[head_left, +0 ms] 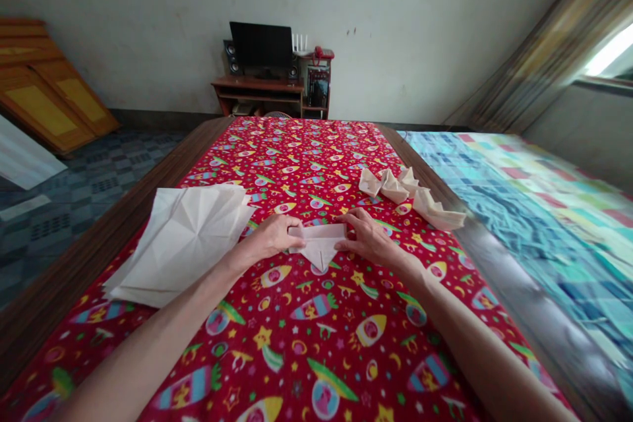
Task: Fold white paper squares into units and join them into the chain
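Note:
Between my two hands is a small folded sheet of white paper (321,242), with a straight top edge and a triangular point toward me. My left hand (277,235) pinches its left end between thumb and fingers. At the right end, my right hand (366,235) grips the paper the same way. Left of my left hand lies a stack of creased white paper sheets (192,237). Several folded paper shapes (395,186), like small boats, sit beyond my right hand, near the right edge of the cloth.
A red cloth with rockets (306,336) covers the wood-edged table (163,211). To the right is a bed with a checked cover (519,211). A monitor (262,46) and a red telephone (322,53) stand on a desk at the far wall. An orange cabinet (54,86) is at left.

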Motion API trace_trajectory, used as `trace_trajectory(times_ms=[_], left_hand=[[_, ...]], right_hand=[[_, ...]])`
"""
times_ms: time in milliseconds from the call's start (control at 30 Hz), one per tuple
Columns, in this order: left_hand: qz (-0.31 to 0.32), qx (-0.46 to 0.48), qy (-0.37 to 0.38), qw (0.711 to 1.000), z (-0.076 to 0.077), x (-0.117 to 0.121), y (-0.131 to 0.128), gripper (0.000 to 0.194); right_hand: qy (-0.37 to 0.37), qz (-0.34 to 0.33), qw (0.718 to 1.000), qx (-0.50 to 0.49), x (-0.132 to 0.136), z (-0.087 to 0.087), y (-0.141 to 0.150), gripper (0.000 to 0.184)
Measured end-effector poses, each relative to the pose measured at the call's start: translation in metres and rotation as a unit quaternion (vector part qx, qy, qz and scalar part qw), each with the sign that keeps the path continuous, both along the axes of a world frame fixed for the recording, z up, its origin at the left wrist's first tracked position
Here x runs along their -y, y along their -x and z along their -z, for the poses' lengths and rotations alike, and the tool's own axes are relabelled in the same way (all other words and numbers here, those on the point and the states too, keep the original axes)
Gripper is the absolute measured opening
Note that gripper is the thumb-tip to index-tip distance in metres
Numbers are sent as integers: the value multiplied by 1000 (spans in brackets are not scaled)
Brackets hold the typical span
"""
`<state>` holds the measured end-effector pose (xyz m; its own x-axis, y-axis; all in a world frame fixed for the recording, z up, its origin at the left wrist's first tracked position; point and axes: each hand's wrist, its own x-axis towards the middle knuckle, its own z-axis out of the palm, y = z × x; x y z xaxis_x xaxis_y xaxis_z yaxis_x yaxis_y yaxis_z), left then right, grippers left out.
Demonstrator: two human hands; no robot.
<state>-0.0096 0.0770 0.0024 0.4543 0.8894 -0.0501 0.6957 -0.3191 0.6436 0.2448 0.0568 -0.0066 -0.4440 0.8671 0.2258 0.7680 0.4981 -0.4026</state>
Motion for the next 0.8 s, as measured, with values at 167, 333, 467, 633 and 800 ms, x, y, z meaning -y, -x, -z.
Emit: trace_trajectory(times_ms=[167, 333, 467, 633, 800], left_hand=[[-27, 61, -58, 996, -4, 8, -5, 4], [-23, 101, -251, 962, -21, 20, -13, 10], [9, 23, -404, 914, -27, 28, -15, 14], [60, -100, -401, 909, -13, 38, -12, 16], [89, -158, -363, 914, 0, 49, -8, 18]], right_hand=[[52, 8, 996, -70, -1, -3, 1, 23], [-52, -11, 991, -125, 5, -21, 4, 6], [-195, -11, 980, -36, 14, -34, 6, 16], [-222, -51, 968, 104, 29, -19, 7, 26], [-206, -103, 962, 147, 37, -1, 8, 23]])
